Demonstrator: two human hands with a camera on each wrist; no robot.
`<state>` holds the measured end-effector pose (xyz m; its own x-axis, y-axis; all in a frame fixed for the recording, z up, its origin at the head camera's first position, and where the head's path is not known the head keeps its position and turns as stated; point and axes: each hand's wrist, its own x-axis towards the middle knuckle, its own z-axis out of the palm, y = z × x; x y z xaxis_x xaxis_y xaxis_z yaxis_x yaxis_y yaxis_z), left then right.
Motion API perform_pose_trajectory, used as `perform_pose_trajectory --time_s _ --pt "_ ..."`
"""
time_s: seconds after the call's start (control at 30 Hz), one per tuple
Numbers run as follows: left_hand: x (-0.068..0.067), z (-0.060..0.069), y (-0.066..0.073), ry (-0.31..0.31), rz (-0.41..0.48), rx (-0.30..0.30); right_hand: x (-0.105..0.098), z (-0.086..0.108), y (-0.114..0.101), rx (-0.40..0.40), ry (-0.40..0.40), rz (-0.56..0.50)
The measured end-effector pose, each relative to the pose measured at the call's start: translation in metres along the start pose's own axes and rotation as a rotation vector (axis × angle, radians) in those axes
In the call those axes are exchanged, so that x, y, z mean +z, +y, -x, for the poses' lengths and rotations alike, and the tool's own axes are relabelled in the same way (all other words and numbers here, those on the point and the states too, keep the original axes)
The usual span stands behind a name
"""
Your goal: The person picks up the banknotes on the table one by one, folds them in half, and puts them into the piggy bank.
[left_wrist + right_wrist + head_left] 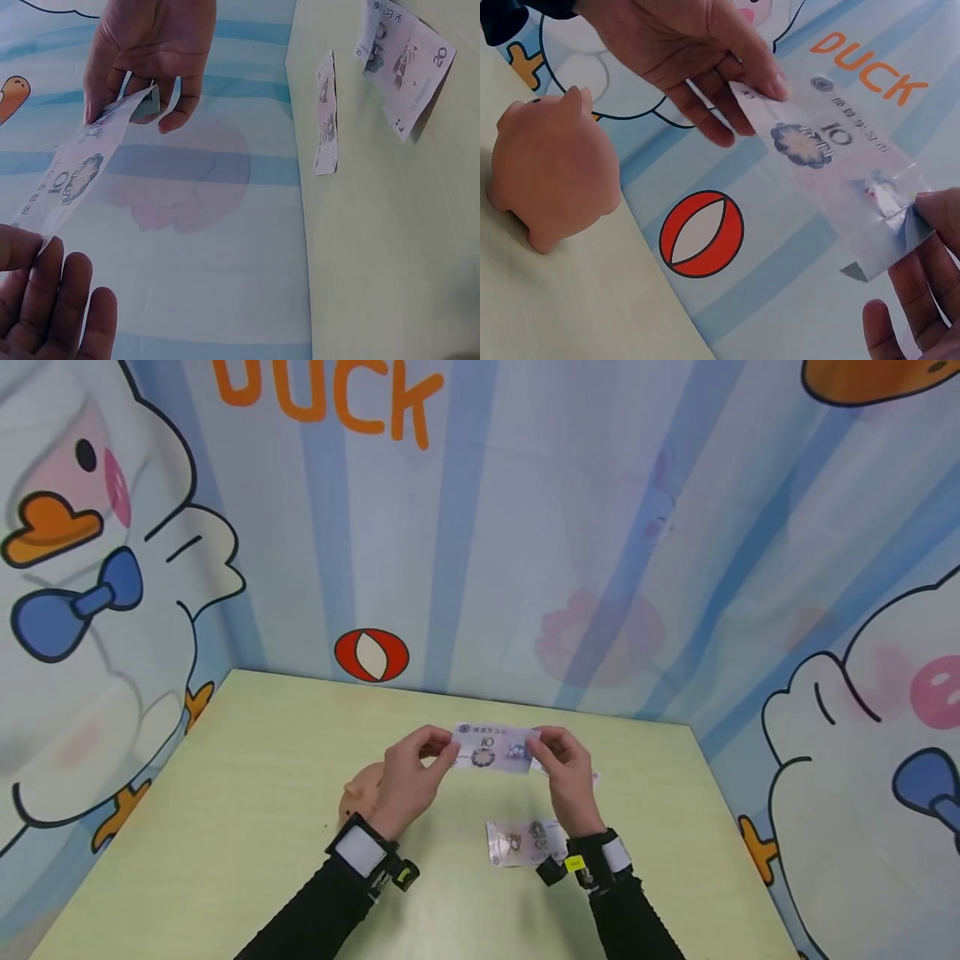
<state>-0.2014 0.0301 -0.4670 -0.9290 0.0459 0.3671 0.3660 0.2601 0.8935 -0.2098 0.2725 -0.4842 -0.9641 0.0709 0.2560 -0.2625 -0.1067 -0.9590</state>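
Both hands hold a purple-white practice banknote (pixel 491 749) marked 10 up above the table. My left hand (pixel 412 781) pinches its left end between thumb and fingers. The other end is pinched by my right hand (pixel 572 781); in the right wrist view that end of the banknote (pixel 817 150) looks bent, with a folded corner. Nearer to me lies a creased banknote (pixel 412 71) marked 20, partly behind the right wrist in the head view. A further banknote (pixel 326 120) lies behind my right hand. Beside my left hand is a pig-shaped figure (pixel 555 172), partly hidden in the head view.
The pale yellow table (pixel 247 827) meets a curtain (pixel 487 543) printed with ducks and blue stripes at its back and sides. A red-and-white ball (pixel 372 655) is printed low on the curtain. Black wrist cameras (pixel 393 870) are strapped to both wrists.
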Motion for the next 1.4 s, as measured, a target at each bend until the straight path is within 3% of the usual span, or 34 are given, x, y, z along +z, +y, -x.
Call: perform_pose_trajectory --time_s 0.23,0.4,0.57,0.73,1.03,1.4 --pt "-0.009 -0.001 0.017 -0.033 -0.009 0.084 0.000 -0.001 0.005 0.009 -0.062 -0.008" --pt "-0.015 -0.001 0.025 -0.044 -0.027 0.136 -0.001 -0.001 0.006 0.073 -0.122 -0.050" --pt "-0.021 -0.003 0.025 -0.059 -0.018 0.109 0.001 0.002 0.005 0.090 -0.140 -0.125" --pt "-0.026 -0.003 0.022 -0.050 -0.016 0.051 0.003 0.004 0.003 0.053 -0.107 -0.123" --pt "-0.029 -0.001 0.017 -0.013 -0.023 0.024 0.007 0.005 0.002 0.014 0.028 -0.014" --pt "-0.027 0.000 0.012 0.037 -0.029 -0.020 0.012 0.003 0.007 -0.082 0.061 0.157"
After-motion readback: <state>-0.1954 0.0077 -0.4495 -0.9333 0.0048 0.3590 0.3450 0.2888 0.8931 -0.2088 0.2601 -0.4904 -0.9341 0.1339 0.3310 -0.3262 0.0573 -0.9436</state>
